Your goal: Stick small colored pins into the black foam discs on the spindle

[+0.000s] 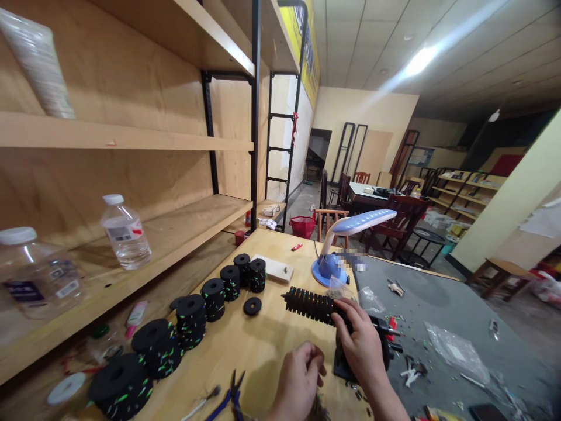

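My right hand (359, 330) is wrapped around the near end of a black ribbed roll (309, 305), a row of thin dark discs with small yellowish flecks. The roll points left, out from a small black machine (344, 359) partly hidden behind my hand and wrist. My left hand (302, 374) is held below the roll, apart from it, its fingers curled in and pressed together. Whether anything small is between those fingers, I cannot make out. Blue-handled pliers (230, 397) lie with jaws apart to the left of my left hand.
Several black foam spools (190, 318) with coloured flecks line the table's left side, beside a loose black ring (252, 306). A blue desk lamp (326, 270) stands behind the roll. Plastic bags (456, 348) and scraps lie on the grey mat (421, 292). Wooden shelves (175, 228) with bottles (126, 234) border the left.
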